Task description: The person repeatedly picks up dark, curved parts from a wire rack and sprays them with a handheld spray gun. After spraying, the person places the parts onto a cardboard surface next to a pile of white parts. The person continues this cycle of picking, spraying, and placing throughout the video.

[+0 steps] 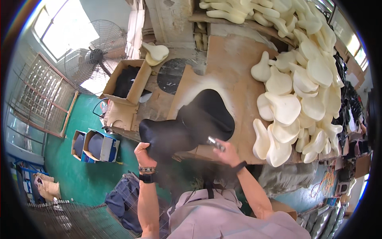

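Metal, a small spray nozzle (pixel 211 140), sits in my closed right hand (pixel 227 154), while my left hand (pixel 145 155) curls tight on the near-left edge of the black fabric (pixel 207 115) reaching over the cardboard (pixel 227 59). Haze (pixel 172 159) suggests spraying is under way, I'd judge unfinished; how much is coated I can't tell. Farther right, the heaped cream foam forms (pixel 284 108) are all uncovered

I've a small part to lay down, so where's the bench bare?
Bare cardboard shows between the black piece and the cream foam pieces, and more of it beyond the black piece. The right side is crowded with foam, the left has an open carton, and the left hand and right hand occupy the near side.
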Action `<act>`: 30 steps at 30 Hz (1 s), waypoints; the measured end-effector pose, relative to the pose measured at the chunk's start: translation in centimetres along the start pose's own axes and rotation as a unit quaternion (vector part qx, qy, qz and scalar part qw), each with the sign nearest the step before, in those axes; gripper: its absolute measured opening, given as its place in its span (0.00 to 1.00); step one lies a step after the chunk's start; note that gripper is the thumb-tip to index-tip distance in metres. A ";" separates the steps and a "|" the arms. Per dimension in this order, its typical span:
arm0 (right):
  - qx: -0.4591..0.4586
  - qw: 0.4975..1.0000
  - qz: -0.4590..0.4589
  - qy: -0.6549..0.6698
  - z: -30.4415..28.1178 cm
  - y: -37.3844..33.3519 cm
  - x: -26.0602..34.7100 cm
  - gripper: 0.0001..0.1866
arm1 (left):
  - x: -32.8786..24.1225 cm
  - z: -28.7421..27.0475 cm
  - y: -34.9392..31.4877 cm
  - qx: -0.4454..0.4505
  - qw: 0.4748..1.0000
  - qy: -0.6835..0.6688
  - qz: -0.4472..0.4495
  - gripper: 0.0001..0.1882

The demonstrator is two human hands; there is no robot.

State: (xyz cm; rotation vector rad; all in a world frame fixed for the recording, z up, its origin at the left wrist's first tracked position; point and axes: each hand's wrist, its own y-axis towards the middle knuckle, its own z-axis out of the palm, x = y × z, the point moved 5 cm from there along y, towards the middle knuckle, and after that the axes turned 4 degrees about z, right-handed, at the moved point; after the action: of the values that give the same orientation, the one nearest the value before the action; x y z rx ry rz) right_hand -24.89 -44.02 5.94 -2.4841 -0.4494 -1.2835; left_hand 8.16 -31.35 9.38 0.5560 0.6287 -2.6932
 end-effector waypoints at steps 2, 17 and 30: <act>0.023 0.999 0.031 0.016 0.1 3.9 1.0 0.21 | -0.4 -0.9 -0.3 -0.008 1.000 -0.001 0.001 0.20; 0.143 0.950 0.245 0.128 3.9 14.0 -8.8 0.07 | -4.1 -7.1 -8.4 -0.049 0.986 -0.060 0.148 0.16; 0.136 0.979 0.118 0.101 2.0 5.6 0.5 0.06 | -4.4 -23.7 -21.5 -0.419 0.858 -0.119 0.271 0.04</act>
State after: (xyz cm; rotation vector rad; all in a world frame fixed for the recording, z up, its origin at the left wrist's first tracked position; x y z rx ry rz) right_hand -20.86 -48.20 4.50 -2.0866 -0.2519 -1.2676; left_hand 10.67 -0.80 -0.71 0.1153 1.2380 -1.6849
